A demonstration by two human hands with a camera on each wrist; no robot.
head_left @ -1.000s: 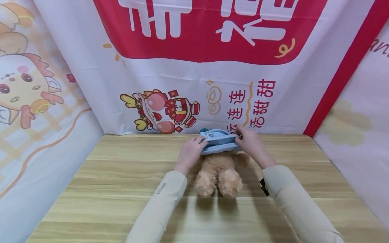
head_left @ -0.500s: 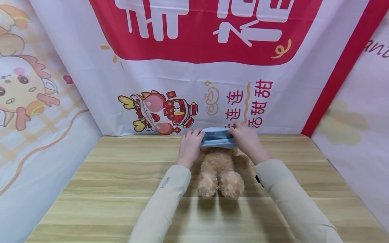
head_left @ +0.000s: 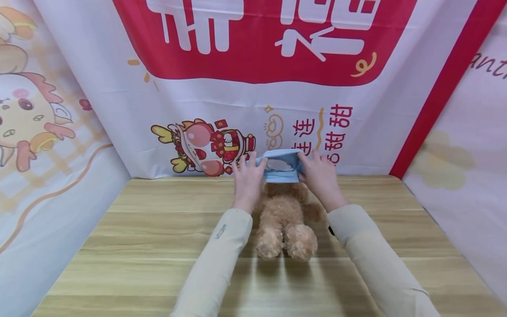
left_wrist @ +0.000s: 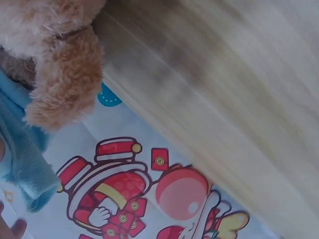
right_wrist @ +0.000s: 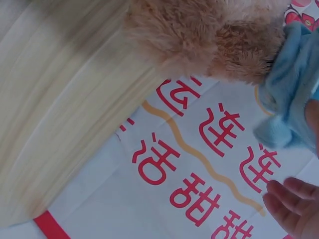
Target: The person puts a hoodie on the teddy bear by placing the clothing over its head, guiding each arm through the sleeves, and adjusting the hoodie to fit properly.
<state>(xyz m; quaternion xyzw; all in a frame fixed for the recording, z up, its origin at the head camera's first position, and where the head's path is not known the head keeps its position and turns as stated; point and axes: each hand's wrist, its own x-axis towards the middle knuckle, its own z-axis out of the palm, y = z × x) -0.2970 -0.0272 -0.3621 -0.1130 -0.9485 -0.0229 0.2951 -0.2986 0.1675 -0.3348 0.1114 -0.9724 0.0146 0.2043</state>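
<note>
A light-brown furry plush toy (head_left: pixel 281 215) lies on the table, its legs toward me. A small light-blue fleece garment (head_left: pixel 282 177) is stretched over its head end, opening facing me and pale inside. My left hand (head_left: pixel 248 179) pinches the garment's left side between thumb and fingers, while my right hand (head_left: pixel 321 179) pinches the right side. The toy's head is largely hidden by the cloth. In the left wrist view, a sleeve-like flap of the garment (left_wrist: pixel 27 169) hangs near the toy's arm (left_wrist: pixel 70 74). In the right wrist view, several fingers (right_wrist: pixel 289 204) spread away from the cloth.
A wood-grain tabletop (head_left: pixel 158 246) runs under both forearms. Directly behind the toy stands a white and red printed cloth backdrop (head_left: pixel 222 97). Printed side panels (head_left: pixel 447 176) close in the left and right.
Both hands have lifted the blue garment upward, off the toy's upper body toward the backdrop. Its opening has spread wider, and more of the toy's torso and head shows.
</note>
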